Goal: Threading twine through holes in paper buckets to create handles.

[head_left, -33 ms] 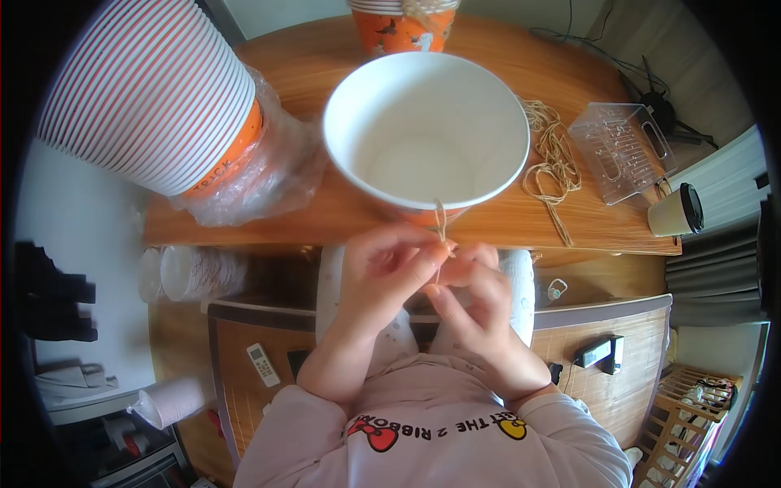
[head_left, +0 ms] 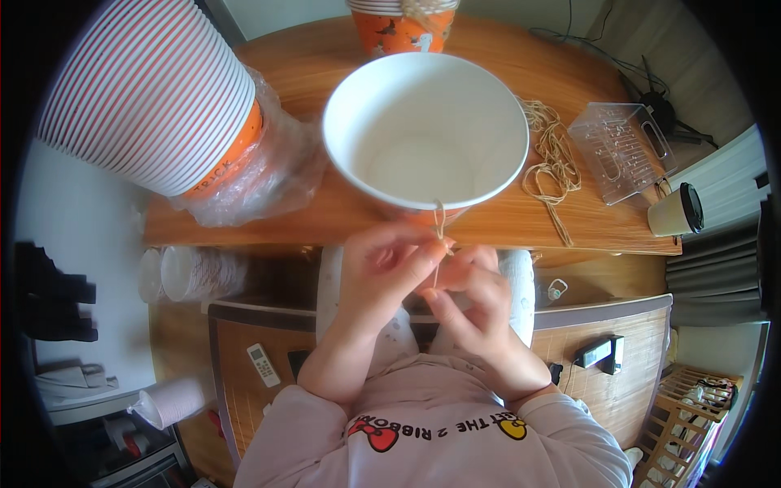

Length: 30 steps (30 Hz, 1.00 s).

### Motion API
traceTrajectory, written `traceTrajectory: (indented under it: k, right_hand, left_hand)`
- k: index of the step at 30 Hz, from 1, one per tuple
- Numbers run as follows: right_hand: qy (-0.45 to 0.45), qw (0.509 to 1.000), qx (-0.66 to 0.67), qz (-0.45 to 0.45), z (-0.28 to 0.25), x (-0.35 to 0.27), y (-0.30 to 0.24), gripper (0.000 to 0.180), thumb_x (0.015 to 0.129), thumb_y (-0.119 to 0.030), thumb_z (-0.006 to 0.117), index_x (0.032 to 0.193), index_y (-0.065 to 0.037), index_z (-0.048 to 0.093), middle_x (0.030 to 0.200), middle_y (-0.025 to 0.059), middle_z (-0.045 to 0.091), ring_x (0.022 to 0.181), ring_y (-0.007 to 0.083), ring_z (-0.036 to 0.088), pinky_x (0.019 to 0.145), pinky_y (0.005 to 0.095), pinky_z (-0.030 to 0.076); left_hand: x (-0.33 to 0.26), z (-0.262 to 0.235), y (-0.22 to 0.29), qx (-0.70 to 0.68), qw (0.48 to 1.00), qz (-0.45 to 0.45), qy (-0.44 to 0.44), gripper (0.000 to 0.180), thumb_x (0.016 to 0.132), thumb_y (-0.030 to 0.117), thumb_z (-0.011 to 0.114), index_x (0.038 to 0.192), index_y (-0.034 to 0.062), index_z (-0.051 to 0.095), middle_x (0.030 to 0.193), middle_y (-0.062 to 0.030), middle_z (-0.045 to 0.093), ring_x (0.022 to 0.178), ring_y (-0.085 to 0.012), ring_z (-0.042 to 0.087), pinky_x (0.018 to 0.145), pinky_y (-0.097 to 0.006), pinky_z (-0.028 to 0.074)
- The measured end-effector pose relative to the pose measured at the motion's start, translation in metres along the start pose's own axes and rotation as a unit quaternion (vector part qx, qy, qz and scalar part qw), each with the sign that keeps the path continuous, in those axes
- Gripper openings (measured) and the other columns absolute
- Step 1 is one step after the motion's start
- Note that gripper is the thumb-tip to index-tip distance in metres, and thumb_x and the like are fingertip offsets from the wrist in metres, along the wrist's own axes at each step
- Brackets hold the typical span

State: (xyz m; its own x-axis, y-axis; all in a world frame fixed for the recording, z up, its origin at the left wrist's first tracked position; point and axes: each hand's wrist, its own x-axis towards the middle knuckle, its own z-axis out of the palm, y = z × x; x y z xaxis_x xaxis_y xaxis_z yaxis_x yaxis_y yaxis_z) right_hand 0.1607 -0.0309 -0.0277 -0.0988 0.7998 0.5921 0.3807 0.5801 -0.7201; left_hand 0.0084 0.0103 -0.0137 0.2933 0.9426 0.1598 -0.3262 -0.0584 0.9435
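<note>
From where I stand, the person sits at a wooden table (head_left: pixel 285 53) with both hands raised just in front of its near edge, close together. The task's own piece, a thin strand of twine (head_left: pixel 440 218), stands right between them: its upper loop overlaps the near rim of a large bucket (head_left: pixel 423 93), white inside, and its lower part runs straight down among the fingers. The left hand (head_left: pixel 389 262) pinches it between thumb and forefinger, just below the loop. The right hand (head_left: pixel 476 291), a little lower and to the right, has its thumb tip at the bottom of the strand and appears to grip it there, fingers curled. Whether the loop passes through the bucket's wall, I cannot tell. The bucket sits beyond the hands, mouth up and tipped toward the person in my view. Right of it lies a loose tangle of twine (head_left: pixel 555 159), near a clear plastic rack (head_left: pixel 622 154) and a lidded cup (head_left: pixel 674 210). On the left, a tall stack of buckets (head_left: pixel 146 93) leans in clear wrapping (head_left: pixel 264 187).
</note>
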Motion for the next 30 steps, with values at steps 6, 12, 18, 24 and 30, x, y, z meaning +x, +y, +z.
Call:
traceTrajectory:
  k: [6, 12, 18, 24, 30]
  right_hand:
    - [-0.036, 0.998, 0.007, -0.058, 0.001, -0.005, 0.000, 0.013, 0.073, -0.009, 0.076, 0.082, -0.013, 0.067, 0.072, -0.0027, 0.061, 0.075, 0.0179, 0.053, 0.078, 0.0337, 0.034]
    - [-0.036, 0.997, 0.024, -0.061, -0.006, -0.004, -0.004, 0.014, 0.074, -0.009, 0.075, 0.084, -0.011, 0.066, 0.072, -0.0021, 0.061, 0.073, 0.0180, 0.054, 0.078, 0.0340, 0.035]
    - [-0.037, 0.993, 0.086, -0.074, -0.008, -0.007, -0.022, 0.015, 0.077, -0.012, 0.076, 0.089, -0.010, 0.068, 0.073, -0.0018, 0.062, 0.069, 0.0180, 0.054, 0.076, 0.0343, 0.037]
    - [-0.080, 0.982, 0.105, -0.133, -0.021, -0.005, -0.041, 0.013, 0.085, -0.020, 0.075, 0.090, -0.009, 0.068, 0.074, -0.0010, 0.063, 0.070, 0.0190, 0.054, 0.077, 0.0357, 0.038]
    - [0.104, 0.936, 0.280, -0.187, -0.065, 0.000, -0.040, 0.022, 0.097, -0.027, 0.064, 0.082, -0.010, 0.061, 0.079, 0.0000, 0.070, 0.072, 0.0170, 0.051, 0.071, 0.0355, 0.037]
  left_hand:
    - [0.007, 0.015, 0.012, -0.056, 0.996, 0.033, 0.062, 0.012, 0.091, 0.007, 0.064, 0.098, -0.0035, 0.067, 0.095, -0.0134, 0.071, 0.053, -0.0023, 0.043, 0.048, -0.019, 0.034]
    - [0.003, 0.014, 0.005, 0.023, 0.988, 0.112, 0.102, 0.013, 0.092, 0.005, 0.060, 0.095, -0.0055, 0.067, 0.075, -0.0044, 0.062, 0.048, -0.0040, 0.040, 0.056, -0.024, 0.040]
    - [0.020, 0.003, -0.035, 0.442, 0.740, 0.445, 0.243, 0.077, 0.081, 0.024, 0.078, 0.140, 0.0037, 0.033, 0.142, -0.0224, 0.035, 0.119, -0.0295, 0.047, 0.095, -0.043, 0.041]
    - [0.050, 0.020, -0.045, 0.234, 0.873, 0.405, 0.138, 0.135, 0.070, 0.019, 0.088, 0.154, 0.0157, -0.019, 0.152, -0.0251, 0.021, 0.137, -0.0388, 0.036, 0.109, -0.055, 0.035]
    - [0.040, 0.008, -0.012, -0.175, 0.971, 0.160, -0.043, 0.100, 0.087, 0.083, 0.027, 0.154, 0.0084, 0.021, 0.153, -0.0160, 0.033, 0.138, -0.0280, 0.040, 0.110, -0.046, 0.039]
